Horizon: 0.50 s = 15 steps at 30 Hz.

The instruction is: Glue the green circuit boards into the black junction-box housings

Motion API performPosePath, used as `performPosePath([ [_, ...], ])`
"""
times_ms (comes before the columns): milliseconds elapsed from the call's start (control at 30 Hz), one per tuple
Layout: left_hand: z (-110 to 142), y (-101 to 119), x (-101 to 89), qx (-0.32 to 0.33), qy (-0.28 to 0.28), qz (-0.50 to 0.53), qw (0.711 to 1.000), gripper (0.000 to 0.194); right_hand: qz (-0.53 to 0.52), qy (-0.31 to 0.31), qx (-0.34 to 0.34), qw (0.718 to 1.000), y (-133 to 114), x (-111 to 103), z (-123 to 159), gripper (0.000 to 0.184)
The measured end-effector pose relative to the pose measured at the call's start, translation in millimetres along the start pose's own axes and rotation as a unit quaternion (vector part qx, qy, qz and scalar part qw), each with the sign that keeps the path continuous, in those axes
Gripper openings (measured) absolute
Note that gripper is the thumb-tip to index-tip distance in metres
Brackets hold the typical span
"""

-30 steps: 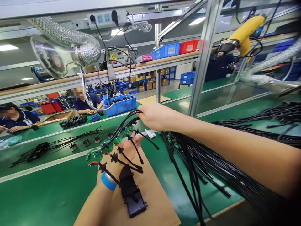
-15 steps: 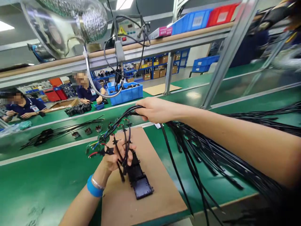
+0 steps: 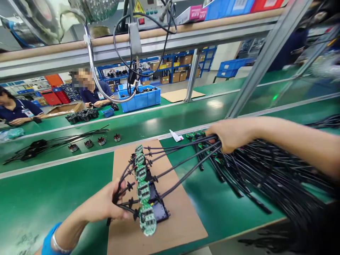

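Here we go: I have my left hand [image 3: 102,202] closed around a bunch of short black round cables [image 3: 116,197], and my right hand [image 3: 230,136] gripping the long black cables [image 3: 183,180]. Strung between them, a row of round green circuit boards [image 3: 143,191] sits over the black plastic block [image 3: 160,211] on brown flat cardboard [image 3: 183,219]; I can't quite tell whether they touch.

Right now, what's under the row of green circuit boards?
Part of a black holder shows, and brown cardboard beneath it. The green circuit boards cover the rest of the holder, so that's hidden.
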<state>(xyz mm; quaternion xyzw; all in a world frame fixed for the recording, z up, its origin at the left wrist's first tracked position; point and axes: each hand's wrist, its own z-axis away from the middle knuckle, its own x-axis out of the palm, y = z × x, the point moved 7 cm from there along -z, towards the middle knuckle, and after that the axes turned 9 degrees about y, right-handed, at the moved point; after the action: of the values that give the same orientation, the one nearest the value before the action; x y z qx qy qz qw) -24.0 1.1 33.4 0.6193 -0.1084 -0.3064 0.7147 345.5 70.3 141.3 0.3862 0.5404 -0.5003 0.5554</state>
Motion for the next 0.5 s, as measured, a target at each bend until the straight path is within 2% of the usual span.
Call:
performPosePath([
  [33, -2.3, -9.1, 5.9, -0.012, 0.008, -0.026, 1.000, 0.051, -0.008, -0.024, 0.002, 1.000, 4.9, 17.6, -2.4, 0.026],
  [100, -7.2, -26.1, 15.5, -0.033, 0.029, -0.094, 0.995, 0.056, -0.019, -0.038, -0.014, 0.999, -1.8, 48.5, -14.0, 0.030],
  [167, -10.3, -38.5, 23.0, -0.049, 0.041, -0.152, 0.986, 0.059, -0.052, -0.022, -0.059, 0.997, -31.6, 73.2, -33.8, 0.055],
  [200, -10.9, -42.9, 26.3, -0.056, 0.040, -0.171, 0.983, 0.059, -0.092, -0.003, -0.100, 0.991, -54.6, 82.5, -44.9, 0.066],
  [233, -11.2, -46.2, 29.0, -0.064, 0.034, -0.182, 0.981, 0.058, -0.183, 0.042, -0.172, 0.967, -83.1, 85.0, -54.1, 0.066],
  [300, -11.6, -50.4, 31.1, -0.077, 0.024, -0.192, 0.978, 0.058, -0.229, 0.043, -0.235, 0.944, -126.3, 103.6, -70.2, 0.042],
  [367, -14.4, -49.7, 28.0, -0.059, 0.032, -0.177, 0.982, 0.052, -0.252, 0.023, -0.270, 0.929, -156.0, 121.1, -78.6, 0.024],
  [433, -20.5, -48.5, 18.4, -0.019, 0.071, -0.160, 0.984, 0.032, -0.270, 0.015, -0.287, 0.919, -169.5, 131.8, -79.3, 0.016],
  [500, -28.4, -52.4, 5.2, 0.005, 0.118, -0.153, 0.981, 0.036, -0.284, 0.019, -0.295, 0.912, -170.8, 135.6, -76.7, 0.014],
])
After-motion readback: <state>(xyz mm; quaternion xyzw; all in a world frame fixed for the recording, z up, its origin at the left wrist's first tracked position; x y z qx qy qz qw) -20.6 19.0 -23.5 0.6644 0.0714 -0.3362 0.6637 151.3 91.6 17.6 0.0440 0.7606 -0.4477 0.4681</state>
